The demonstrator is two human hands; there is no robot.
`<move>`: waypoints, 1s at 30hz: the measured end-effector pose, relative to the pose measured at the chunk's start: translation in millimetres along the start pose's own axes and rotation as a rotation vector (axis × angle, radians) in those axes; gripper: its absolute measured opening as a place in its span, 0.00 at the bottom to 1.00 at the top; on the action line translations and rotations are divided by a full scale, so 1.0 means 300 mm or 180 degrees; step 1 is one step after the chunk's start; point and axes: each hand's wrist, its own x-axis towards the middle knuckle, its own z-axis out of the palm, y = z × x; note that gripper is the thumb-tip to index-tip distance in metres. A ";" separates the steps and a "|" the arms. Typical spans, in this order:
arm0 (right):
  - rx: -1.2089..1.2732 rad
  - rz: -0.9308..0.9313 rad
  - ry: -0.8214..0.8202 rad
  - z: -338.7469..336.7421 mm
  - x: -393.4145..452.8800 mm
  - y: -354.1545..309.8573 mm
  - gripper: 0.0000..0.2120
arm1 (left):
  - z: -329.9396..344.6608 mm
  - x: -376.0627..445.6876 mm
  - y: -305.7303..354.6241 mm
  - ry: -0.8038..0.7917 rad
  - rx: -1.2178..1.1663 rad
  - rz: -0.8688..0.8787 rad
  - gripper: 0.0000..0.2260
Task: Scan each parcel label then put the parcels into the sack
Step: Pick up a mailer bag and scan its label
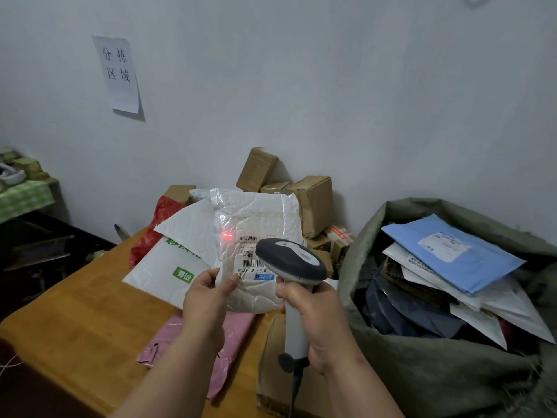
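Above the wooden table [75,300], left of the sack [422,372], my left hand [205,300] pinches the white bubble mailer [256,218] by its lower edge. My right hand [319,321] wraps the barcode scanner [294,267]. Its red dot [226,235] sits left of the label [250,254]; I'd swing it right onto the barcode, holding the mailer flat.

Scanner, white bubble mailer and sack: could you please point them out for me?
scanner [297,260], head view, on its dark grey head.
white bubble mailer [259,212], head view, on its upper bubble-wrap face.
sack [422,372], head view, on its green front wall.
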 end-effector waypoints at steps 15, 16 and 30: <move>-0.0202 0.0125 0.0786 -0.028 -0.008 0.024 0.07 | 0.014 0.033 0.007 -0.0446 0.0051 -0.0135 0.08; -0.0180 0.0145 0.0938 -0.042 -0.008 0.026 0.08 | 0.024 0.039 0.005 -0.0494 0.0051 -0.0159 0.09; 0.0918 0.0229 0.2490 -0.399 -0.057 0.002 0.12 | 0.503 -0.087 0.003 -0.1861 0.0509 0.0251 0.17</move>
